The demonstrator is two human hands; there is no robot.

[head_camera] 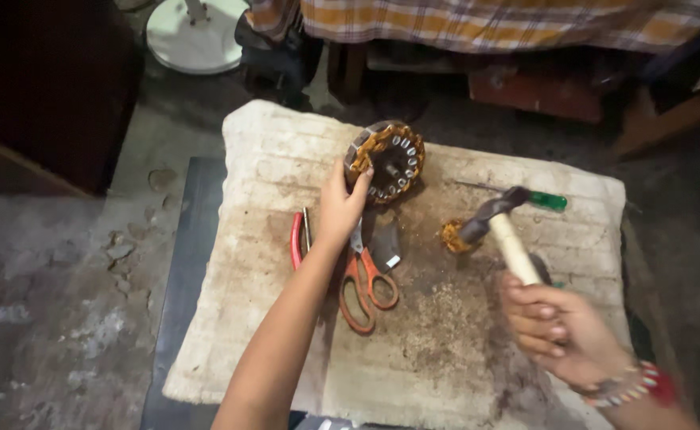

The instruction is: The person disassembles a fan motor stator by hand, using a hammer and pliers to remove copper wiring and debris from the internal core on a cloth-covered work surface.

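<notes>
Two bare hands work over a worn, stained stone slab that lies on a dark board on the floor. The left hand reaches forward and grips the near edge of a round motor stator, a ring of copper-coloured windings with pale metal teeth, propped tilted on the slab's far part; fingers curl over its rim and the thumb presses its face. The right hand, with a beaded bracelet at the wrist, is clenched round the pale wooden handle of a hammer. The hammer's dark metal head hangs just above the slab, right of the stator and apart from it. Just beside the head sits a small clump of copper wire; whether the head touches it is hard to tell, since the head partly covers it.

Orange-handled scissors lie directly under the left wrist, their blades hidden by the hand. Left of them lie red-handled pliers, close to the forearm. A small dark metal piece rests just right of the scissors. A green-handled screwdriver lies behind the hammer head, its thin shaft pointing toward the stator. Brown dust and filings speckle the slab's middle.

Beyond the slab hangs a checked orange cloth, and a white round base stands at the upper left.
</notes>
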